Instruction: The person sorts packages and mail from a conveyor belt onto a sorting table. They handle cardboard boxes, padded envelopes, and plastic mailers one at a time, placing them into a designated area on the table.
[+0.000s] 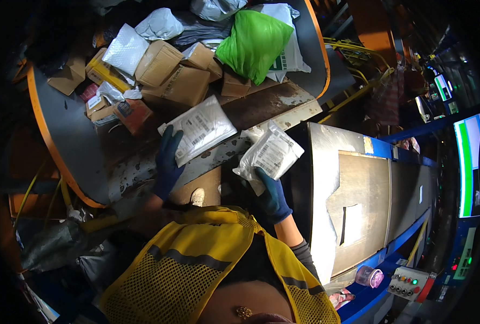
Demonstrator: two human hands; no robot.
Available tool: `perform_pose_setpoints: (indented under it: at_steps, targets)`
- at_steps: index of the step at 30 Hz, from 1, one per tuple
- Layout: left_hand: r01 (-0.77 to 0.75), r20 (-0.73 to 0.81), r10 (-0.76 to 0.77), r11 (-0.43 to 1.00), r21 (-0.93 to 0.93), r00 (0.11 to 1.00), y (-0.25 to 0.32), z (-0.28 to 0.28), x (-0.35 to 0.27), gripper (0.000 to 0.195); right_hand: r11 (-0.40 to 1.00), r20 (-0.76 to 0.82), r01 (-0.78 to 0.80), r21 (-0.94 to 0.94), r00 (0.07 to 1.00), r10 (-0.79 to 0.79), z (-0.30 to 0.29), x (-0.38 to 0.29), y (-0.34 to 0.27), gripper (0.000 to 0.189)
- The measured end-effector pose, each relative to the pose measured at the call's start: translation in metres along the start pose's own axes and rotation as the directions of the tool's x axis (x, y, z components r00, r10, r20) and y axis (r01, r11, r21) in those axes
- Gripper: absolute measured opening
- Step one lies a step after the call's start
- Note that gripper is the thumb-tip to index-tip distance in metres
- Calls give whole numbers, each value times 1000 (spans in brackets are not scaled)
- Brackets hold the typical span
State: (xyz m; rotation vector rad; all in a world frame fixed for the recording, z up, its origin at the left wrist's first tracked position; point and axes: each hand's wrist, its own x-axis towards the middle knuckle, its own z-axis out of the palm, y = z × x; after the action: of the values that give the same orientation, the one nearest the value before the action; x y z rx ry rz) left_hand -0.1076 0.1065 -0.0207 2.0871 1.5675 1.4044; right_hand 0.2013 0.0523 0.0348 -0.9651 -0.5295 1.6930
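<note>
My left hand [169, 160], in a dark blue knit glove, grips the left edge of a flat white plastic mailer [207, 125]. That mailer is over the front edge of the sorting chute, with its barcoded label facing up. In my right hand [274, 196], also gloved, is a smaller white plastic-wrapped parcel [270, 152], pinched at its lower edge. It too bears a printed label and hangs apart from the first mailer, right of the chute's worn metal lip [300, 106]. The thumb side of my left hand is hidden.
Cardboard boxes [175, 87], white pouches [126, 48] and a bright green bag [254, 44] are heaped on the orange-edged chute [67, 137]. To the right runs a belt conveyor [363, 194] with blue side rails. A control box [408, 283] and a lit screen [468, 166] stand beyond it.
</note>
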Motion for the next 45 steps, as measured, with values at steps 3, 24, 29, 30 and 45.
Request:
perform_pose_setpoints:
  at_steps: [3,24,29,30,45]
  targets:
    - [21,365,-61,993,112,929,-53,11,-36,70,939,-234,-52,-339,972,-30,-41,-6,11,42]
    - [15,77,3,973,-229,997,-61,25,-47,44,761,-744,556,336,652,-148,-332,-131,-121,46]
    - [36,187,96,801,-598,978,2,42,-28,17,918,-294,389,-74,871,-393,-169,-45,-23,48]
    - [21,237,203,717,-697,950,22,37,-16,18,946,-153,290,-142,938,-311,-110,-33,-20,55]
    - [168,-175,-61,696,698,983,-299,-74,118,83,969,-236,-138,-207,968,87,-3,-2,30,24]
